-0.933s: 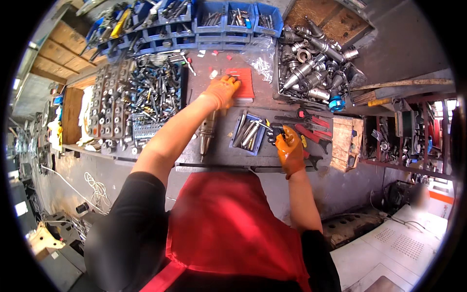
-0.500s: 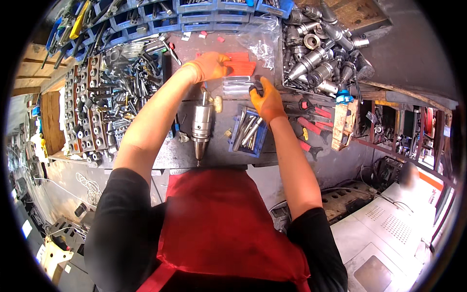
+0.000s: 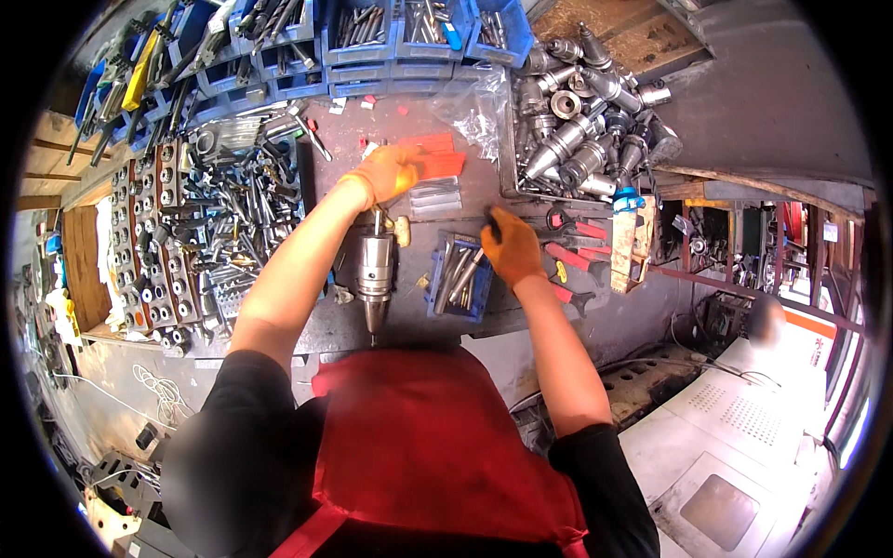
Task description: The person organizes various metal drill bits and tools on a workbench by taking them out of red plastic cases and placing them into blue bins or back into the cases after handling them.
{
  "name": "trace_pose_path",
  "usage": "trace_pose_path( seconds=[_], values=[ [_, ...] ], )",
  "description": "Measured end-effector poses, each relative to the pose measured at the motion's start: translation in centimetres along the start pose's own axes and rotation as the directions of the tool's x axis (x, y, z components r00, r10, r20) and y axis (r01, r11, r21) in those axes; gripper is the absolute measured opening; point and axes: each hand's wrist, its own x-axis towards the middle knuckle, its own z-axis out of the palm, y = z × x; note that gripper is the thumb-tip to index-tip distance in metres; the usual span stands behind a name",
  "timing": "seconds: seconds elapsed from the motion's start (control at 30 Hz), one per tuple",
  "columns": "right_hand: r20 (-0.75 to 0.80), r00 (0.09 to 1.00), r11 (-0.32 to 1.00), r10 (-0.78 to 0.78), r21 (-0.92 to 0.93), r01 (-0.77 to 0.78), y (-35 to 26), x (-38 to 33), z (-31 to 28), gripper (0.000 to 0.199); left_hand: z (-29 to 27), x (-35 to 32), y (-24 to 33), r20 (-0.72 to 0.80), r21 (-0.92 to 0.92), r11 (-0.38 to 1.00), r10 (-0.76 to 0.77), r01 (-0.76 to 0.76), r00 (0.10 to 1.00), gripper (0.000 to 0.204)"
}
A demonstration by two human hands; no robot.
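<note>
My left hand (image 3: 386, 176), in an orange glove, has its fingers closed on the left end of some flat red plastic cases (image 3: 439, 158). Just nearer lie clear plastic cases (image 3: 435, 193) with slim contents. My right hand (image 3: 512, 246), gloved in orange with dark fingertips, hovers at the upper right of a blue bin (image 3: 476, 302) of metal cutters (image 3: 458, 270). Its fingers are curled together; anything between them is hidden. Below my left hand a steel tool holder (image 3: 375, 274) lies with its taper toward me, a yellowish lump (image 3: 402, 231) beside it.
Loose cutters (image 3: 246, 200) and a rack of collets (image 3: 153, 232) cover the left side. Blue bins (image 3: 358, 72) line the back. A tray of tool holders (image 3: 581, 139) stands back right, with red-handled wrenches (image 3: 581, 251) and a wooden block (image 3: 633, 244) nearer.
My right hand has drawn back from the clear cases toward me and slightly right, to the blue bin. My left hand stays at the red cases. The whole view has shifted a little.
</note>
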Motion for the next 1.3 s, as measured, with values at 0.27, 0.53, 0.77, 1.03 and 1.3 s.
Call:
trace_pose_path(
  seconds=[0.27,0.53,0.77,1.03,1.3],
  values=[
    [0.18,0.974,0.88,-0.136,-0.429,0.202,-5.4,6.2,2.8,0.029,2.2,3.2,-5.2,-0.084,-0.194,0.98,-0.053,0.036,0.995,0.036],
    [0.207,0.906,0.846,-0.369,-0.33,0.42,-2.0,6.4,2.3,0.016,2.4,2.4,-4.4,-0.172,-0.099,0.995,-0.029,0.012,0.985,0.036],
    [0.087,0.901,0.859,-0.424,-0.276,0.431,-2.3,6.6,2.4,0.011,2.3,1.9,-4.4,-0.165,-0.085,0.996,-0.021,0.007,0.986,0.036],
    [-0.012,0.897,0.846,-0.442,-0.337,0.412,-3.2,6.5,3.3,0.01,1.8,0.3,-2.1,-0.078,-0.152,0.985,0.07,-0.081,0.995,0.039],
    [-0.385,0.912,0.989,-0.142,-0.082,0.12,-3.3,3.9,0.0,0.026,2.4,-1.7,-1.5,0.124,0.521,0.733,0.443,-0.439,0.888,0.05]
  ],
)
